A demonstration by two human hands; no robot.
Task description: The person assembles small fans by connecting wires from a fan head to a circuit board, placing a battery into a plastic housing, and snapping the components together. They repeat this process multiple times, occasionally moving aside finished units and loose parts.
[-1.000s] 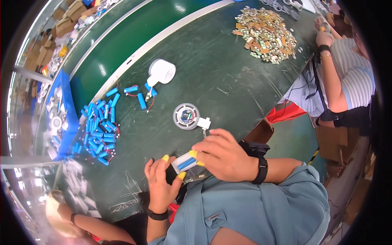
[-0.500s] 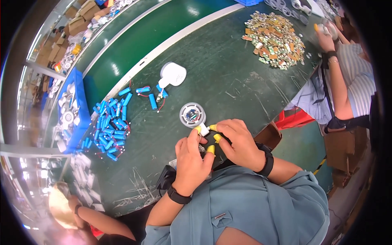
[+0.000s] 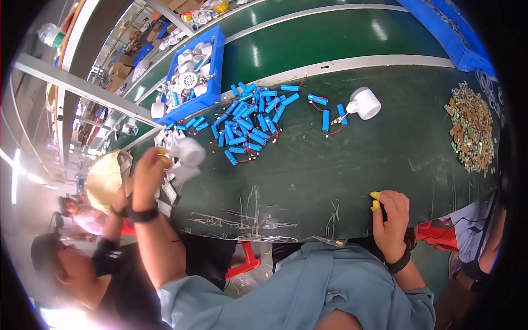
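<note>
My left hand [image 3: 147, 175] reaches out to the far left of the dark green table [image 3: 308, 181] and is closed on a white round plastic housing [image 3: 190, 151]. It hovers above a few more white parts [image 3: 179, 175] at the table's left end. My right hand [image 3: 391, 219] rests at the near table edge with yellow fingertip covers; its fingers are curled and nothing shows in them. A heap of blue cylindrical cells with red and black wires [image 3: 253, 118] lies between the two hands, farther back.
A white cup-shaped part [image 3: 364, 103] lies behind the cells. A blue tray [image 3: 215, 66] of white parts stands at back left, and small circuit boards [image 3: 473, 129] are heaped at right. One person sits at my left [image 3: 110, 275], another's sleeve [image 3: 473, 242] shows at right.
Both hands were together in front of me on a small white and blue piece. My left hand has swung far left and closed on a white housing; my right hand stayed near the edge.
</note>
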